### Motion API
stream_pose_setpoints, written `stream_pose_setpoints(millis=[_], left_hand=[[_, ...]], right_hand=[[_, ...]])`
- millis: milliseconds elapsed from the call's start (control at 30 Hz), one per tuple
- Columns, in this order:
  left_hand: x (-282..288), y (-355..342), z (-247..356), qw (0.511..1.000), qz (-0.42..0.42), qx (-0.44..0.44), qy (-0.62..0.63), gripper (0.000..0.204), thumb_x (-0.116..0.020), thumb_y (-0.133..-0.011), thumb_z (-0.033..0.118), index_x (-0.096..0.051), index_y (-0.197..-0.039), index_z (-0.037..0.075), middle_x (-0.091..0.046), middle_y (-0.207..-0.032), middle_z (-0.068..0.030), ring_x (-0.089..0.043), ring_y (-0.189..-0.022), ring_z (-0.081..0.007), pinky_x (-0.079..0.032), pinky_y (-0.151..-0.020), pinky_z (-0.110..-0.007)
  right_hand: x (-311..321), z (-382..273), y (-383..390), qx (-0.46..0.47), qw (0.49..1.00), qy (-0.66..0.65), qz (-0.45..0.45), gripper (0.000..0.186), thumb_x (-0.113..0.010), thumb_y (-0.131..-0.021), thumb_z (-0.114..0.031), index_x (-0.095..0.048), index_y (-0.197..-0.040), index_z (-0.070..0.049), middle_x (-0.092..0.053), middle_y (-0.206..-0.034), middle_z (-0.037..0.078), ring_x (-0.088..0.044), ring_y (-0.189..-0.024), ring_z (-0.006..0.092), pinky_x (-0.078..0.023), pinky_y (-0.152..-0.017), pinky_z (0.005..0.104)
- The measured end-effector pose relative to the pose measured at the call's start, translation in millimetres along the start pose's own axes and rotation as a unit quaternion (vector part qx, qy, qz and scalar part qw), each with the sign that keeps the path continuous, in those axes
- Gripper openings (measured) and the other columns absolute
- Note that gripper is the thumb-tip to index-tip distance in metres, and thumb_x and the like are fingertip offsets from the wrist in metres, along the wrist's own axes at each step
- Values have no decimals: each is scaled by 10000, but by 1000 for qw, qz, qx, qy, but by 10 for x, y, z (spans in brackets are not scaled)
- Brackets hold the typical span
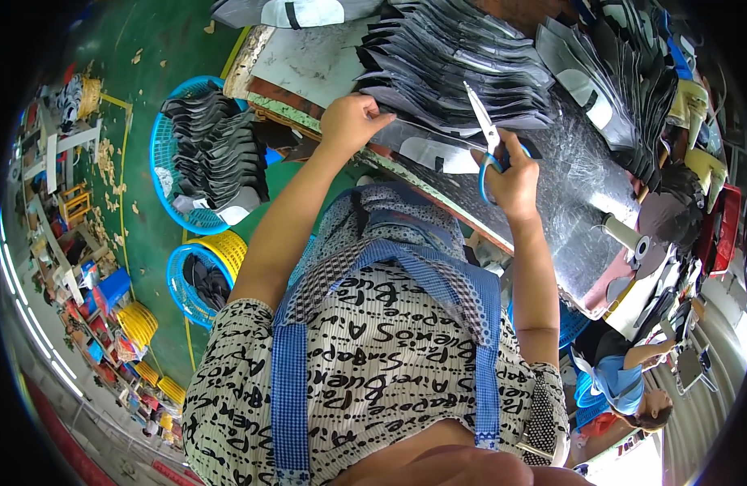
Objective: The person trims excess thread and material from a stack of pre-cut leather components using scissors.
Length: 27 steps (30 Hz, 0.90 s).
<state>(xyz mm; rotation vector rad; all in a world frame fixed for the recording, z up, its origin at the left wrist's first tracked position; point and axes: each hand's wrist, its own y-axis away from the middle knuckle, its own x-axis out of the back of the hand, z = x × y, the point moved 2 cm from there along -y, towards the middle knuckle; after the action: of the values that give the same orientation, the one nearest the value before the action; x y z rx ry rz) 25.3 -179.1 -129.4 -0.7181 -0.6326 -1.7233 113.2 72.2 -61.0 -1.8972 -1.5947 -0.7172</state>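
A pair of scissors (486,130) with blue handles is held in the right hand (513,180), its blades pointed away from the body. The left hand (351,124) is held by the edge of the table (292,65), near a dark piece (443,155) with a grey patch. Many dark pieces (454,65) are piled up beyond. More are packed in a blue basket (158,158).
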Motion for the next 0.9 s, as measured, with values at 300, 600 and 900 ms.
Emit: stream_pose_setpoints(millis=[300,600,900], left_hand=[[180,115,21,1000,-16,-17,-10,181,-700,-697,202,-604,-727,52,-605,-650,-112,-607,-612,-266,-464,-560,-365],[248,92,-21,996,19,-70,59,130,-659,-759,87,-607,-826,-11,-604,-659,-116,-569,-569,-166,-445,-550,-276],[345,416,478,945,-88,46,312,123,-660,-801,97,-630,-816,-21,-618,-694,-6,-533,-637,-40,-427,-565,-220]], right_hand=[[-131,-356,-203,187,913,326,-156,523,-750,-628,-300,-540,-1085,-155,-582,-794,79,-592,-780,250,-455,-662,374],[-580,-592,-415,177,847,430,-258,275,-650,-726,-259,-485,-871,-94,-608,-692,77,-627,-664,223,-472,-554,361],[286,-347,-108,-59,982,25,-180,351,-738,-738,-199,-488,-926,-41,-603,-694,103,-591,-618,160,-463,-548,285]])
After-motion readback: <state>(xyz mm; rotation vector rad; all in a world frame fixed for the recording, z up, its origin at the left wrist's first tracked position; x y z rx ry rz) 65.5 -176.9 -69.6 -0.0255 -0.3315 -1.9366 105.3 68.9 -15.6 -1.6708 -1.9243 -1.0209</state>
